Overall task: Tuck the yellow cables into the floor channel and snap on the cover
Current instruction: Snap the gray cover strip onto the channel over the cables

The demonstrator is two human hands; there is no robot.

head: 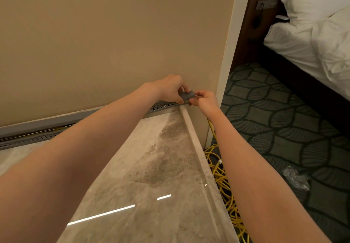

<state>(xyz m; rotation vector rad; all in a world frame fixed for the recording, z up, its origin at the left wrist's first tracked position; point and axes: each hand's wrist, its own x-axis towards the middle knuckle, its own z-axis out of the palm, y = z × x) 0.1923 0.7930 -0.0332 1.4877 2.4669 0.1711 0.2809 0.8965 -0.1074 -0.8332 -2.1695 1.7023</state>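
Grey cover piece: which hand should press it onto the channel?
Left, probably: the left hand grips the grey cover piece from above, over the channel; the right hand only pinches its end.

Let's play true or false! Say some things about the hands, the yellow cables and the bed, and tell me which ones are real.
1. The left hand and the right hand both hold a small grey piece. True.
2. All the yellow cables are tucked into the channel. False: a heap lies loose on the carpet.
3. The bed has white bedding. True.
4. The grey piece lies on the bed. False: the hands hold it by the wall, just above the channel's end.
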